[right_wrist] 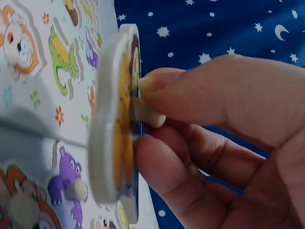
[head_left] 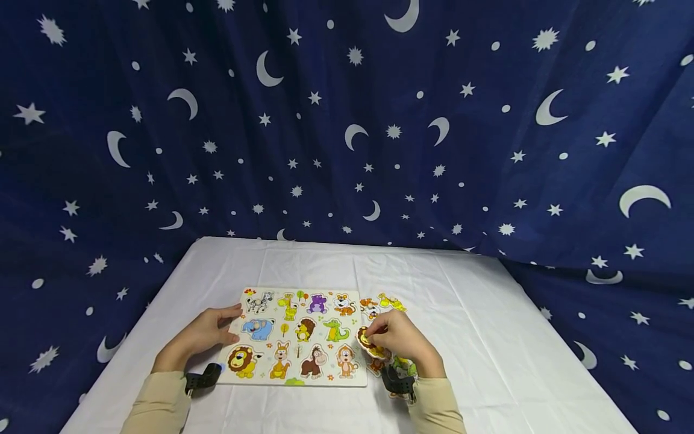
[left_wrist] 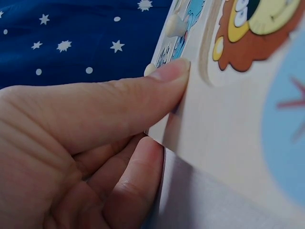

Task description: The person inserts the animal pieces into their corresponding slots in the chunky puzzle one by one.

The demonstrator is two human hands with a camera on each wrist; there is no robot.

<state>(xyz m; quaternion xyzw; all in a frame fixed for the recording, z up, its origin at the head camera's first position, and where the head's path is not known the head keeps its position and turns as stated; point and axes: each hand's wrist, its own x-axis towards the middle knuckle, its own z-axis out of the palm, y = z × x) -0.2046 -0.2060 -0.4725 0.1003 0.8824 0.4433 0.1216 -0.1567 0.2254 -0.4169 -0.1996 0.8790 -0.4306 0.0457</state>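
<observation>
My left hand point(head_left: 202, 333) holds the left edge of a wooden animal puzzle board point(head_left: 325, 381), thumb on top and a fingertip at the edge. In the left wrist view wooden knobs point(left_wrist: 176, 26) stand near the elephant and zebra, and the lion picture point(left_wrist: 257, 38) lies in a recess. My right hand point(head_left: 401, 334) pinches the wooden knob point(right_wrist: 153, 118) of a lion puzzle piece point(head_left: 371, 348) between thumb and fingers. That piece is raised and tilted beside the board's right edge. Part of its face is hidden by the fingers in the head view.
Several loose knobbed pieces lie on the white cloth right of the board, among them a giraffe piece point(head_left: 391, 301) and a purple hippo piece point(right_wrist: 66, 174). My right hand covers some of them. A dark blue curtain point(head_left: 325, 120) hangs behind the white-covered table point(head_left: 461, 313).
</observation>
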